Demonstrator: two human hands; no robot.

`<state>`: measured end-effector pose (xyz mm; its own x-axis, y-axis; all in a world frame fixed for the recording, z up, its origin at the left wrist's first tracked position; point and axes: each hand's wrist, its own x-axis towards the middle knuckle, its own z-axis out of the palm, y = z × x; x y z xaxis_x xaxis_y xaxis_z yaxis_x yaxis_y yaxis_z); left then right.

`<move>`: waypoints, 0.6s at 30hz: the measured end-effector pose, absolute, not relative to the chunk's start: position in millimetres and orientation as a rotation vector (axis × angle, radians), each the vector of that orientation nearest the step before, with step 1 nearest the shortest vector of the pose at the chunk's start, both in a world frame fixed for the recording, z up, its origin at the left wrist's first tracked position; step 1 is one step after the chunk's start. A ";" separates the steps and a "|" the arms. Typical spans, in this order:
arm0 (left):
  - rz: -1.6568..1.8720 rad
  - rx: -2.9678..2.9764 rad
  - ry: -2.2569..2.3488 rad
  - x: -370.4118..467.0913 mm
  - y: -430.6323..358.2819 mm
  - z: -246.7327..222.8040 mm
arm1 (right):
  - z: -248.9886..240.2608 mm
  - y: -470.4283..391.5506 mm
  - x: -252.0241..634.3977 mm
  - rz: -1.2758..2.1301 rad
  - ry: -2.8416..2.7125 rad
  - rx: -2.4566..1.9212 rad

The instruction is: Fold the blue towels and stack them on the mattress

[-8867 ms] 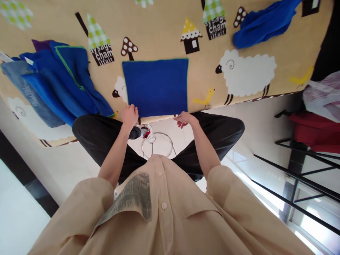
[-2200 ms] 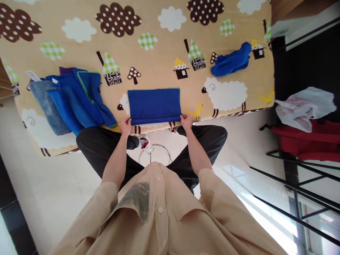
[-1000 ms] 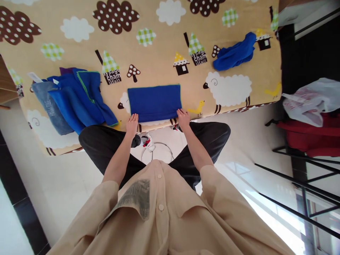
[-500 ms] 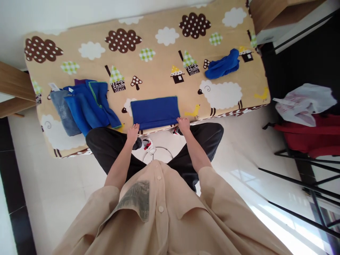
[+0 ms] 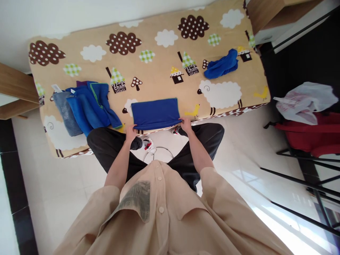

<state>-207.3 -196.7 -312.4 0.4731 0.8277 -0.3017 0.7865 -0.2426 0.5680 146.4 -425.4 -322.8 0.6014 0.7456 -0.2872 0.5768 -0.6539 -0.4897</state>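
Observation:
A dark blue towel [image 5: 156, 112] with thin green edging lies spread as a flat rectangle at the bed's near edge, its near side slightly bunched. My left hand [image 5: 131, 132] pinches its near left corner, while my right hand [image 5: 186, 125] has the near right corner between the fingers. To the left, beside my knee, is a loose heap of blue towels [image 5: 89, 106] with a grey towel [image 5: 68, 113] at its outer side. Farther off on the right, a crumpled blue cloth [image 5: 221, 64] rests by itself on the patterned sheet.
The bed [image 5: 156, 81] has a beige sheet printed with sheep and clouds. A wooden cabinet [image 5: 268, 17] stands at its right end, wooden shelving [image 5: 16, 85] at its left. A white plastic bag [image 5: 304, 102] sits over red fabric [image 5: 313, 138] on the right.
Both hands have shifted slightly outward at the towel's near corners. Its near edge is now a little more bunched. The heap and the far blue cloth lie as before.

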 end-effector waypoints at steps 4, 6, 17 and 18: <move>0.169 1.972 1.403 -204.9 -190.7 -322.0 | -329.1 -421.6 149.2 0.681 -1.011 -2.449; 0.202 1.933 1.457 -205.4 -186.1 -325.9 | -328.4 -419.7 151.3 0.692 -0.933 -2.480; 0.213 1.800 1.583 -209.2 -174.6 -344.5 | -324.8 -414.8 151.4 0.732 -0.788 -2.654; 0.215 1.793 1.583 -208.7 -174.3 -345.8 | -325.0 -414.5 151.0 0.730 -0.772 -2.658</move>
<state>-208.7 -174.3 -345.8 0.2304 0.9161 -0.3283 0.7952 0.0172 0.6061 151.0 -414.5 -325.0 0.7297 0.5614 -0.3903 0.4212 -0.8187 -0.3902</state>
